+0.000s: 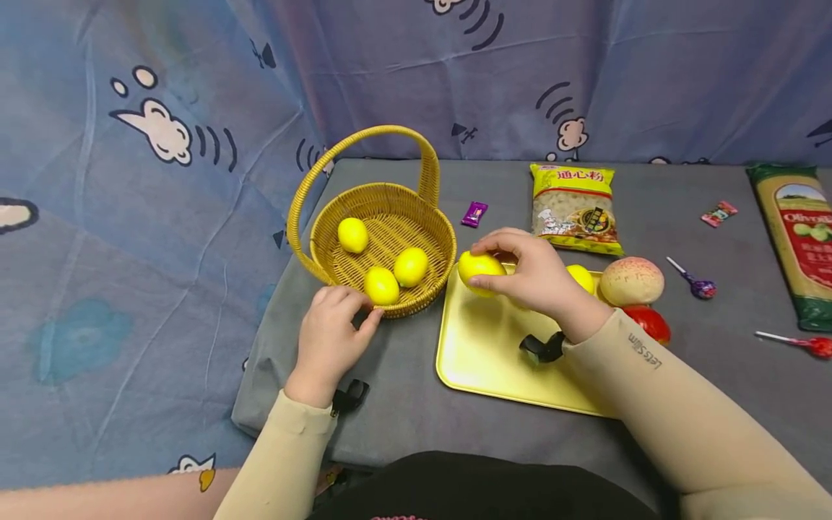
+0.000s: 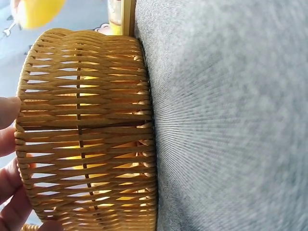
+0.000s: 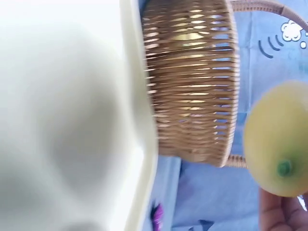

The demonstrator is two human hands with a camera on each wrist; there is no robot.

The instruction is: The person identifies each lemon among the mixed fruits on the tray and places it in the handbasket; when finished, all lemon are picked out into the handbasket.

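Observation:
A yellow lemon [image 1: 479, 273] is pinched between the thumb and fingers of my right hand [image 1: 536, 274], over the left end of a yellow tray [image 1: 494, 361]. The right wrist view shows the same lemon [image 3: 279, 139] raised beside the basket. My left hand [image 1: 331, 332] grips the near rim of a woven basket [image 1: 448, 242] with a tall handle; in the left wrist view its fingers [image 2: 12, 180] lie over the rim. Three lemons lie inside the basket, one lemon [image 1: 353, 235] at the left and another lemon [image 1: 411, 266] at the right.
On the tray's far right sit another lemon [image 1: 581, 278], a peach [image 1: 632, 281] and a red fruit [image 1: 648, 323], partly behind my arm. Beyond are a pasta bag [image 1: 575, 209], a purple candy [image 1: 474, 214], lollipops [image 1: 702, 289] and a long noodle pack [image 1: 796, 245].

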